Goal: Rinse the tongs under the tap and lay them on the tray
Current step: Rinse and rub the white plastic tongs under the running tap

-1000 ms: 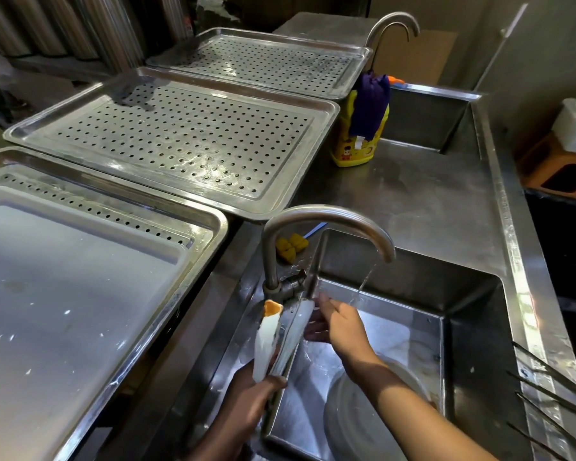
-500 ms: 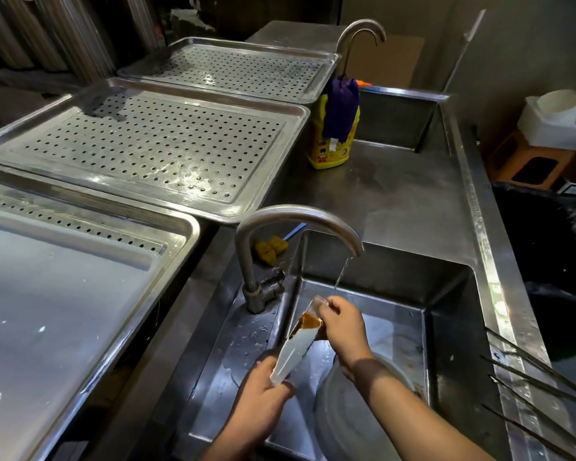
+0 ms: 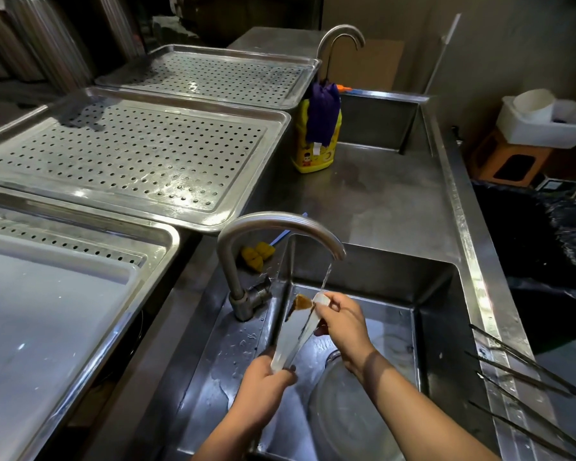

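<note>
Since a second ago the tongs [image 3: 296,334] have swung away from the foot of the tap [image 3: 280,224], and their tips now sit under the thin stream of water [image 3: 326,277] over the sink [image 3: 439,294].

Starting from the left, three metal trays line the counter: a plain tray [image 3: 47,311] nearest, a holed tray [image 3: 130,154] beyond it, and a far tray [image 3: 213,74] behind that. None of them holds the tongs yet. The left hand [image 3: 266,384] is wrapped round the hinged end, low over the basin, keeping the tongs slanted up toward the spout. The right hand [image 3: 341,324] pinches one tip right where the water falls. The other tip shows a brown patch, and from here I can't tell whether that is dirt or part of the tongs. Further right, a few long thin rods [image 3: 519,361] lie across the sink's rim.

To my eye the rinsing step is in hand and not done, since only the tips are in the stream. The next move calls for turning the tongs so both arms get washed. After that the right hand lets go and the left carries them across past the tap to lay them flat, likely on the holed tray.
</note>
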A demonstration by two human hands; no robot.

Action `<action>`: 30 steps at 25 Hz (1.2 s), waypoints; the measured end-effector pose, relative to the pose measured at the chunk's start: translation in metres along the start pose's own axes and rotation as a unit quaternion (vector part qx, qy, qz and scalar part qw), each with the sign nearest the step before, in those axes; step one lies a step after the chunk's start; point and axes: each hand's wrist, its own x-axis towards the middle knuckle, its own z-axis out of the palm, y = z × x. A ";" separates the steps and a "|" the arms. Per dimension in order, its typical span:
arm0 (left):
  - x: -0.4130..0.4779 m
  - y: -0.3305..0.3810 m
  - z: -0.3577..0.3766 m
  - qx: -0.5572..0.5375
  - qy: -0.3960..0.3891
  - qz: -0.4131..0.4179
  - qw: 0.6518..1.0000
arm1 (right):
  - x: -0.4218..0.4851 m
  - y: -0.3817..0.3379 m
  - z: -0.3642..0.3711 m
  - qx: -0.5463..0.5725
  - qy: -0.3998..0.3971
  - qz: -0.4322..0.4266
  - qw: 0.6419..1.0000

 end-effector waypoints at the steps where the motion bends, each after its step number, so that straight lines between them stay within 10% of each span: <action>1: -0.001 0.000 -0.001 0.000 0.002 -0.008 1.000 | 0.001 0.000 0.000 -0.002 -0.014 0.001 1.000; 15: 0.027 0.018 0.021 -0.123 -0.015 -0.121 0.985 | -0.007 -0.011 -0.001 -0.032 -0.066 -0.009 0.997; 30: 0.050 0.028 0.034 -0.182 -0.031 0.006 0.983 | -0.001 -0.004 0.004 -0.067 -0.066 -0.011 0.996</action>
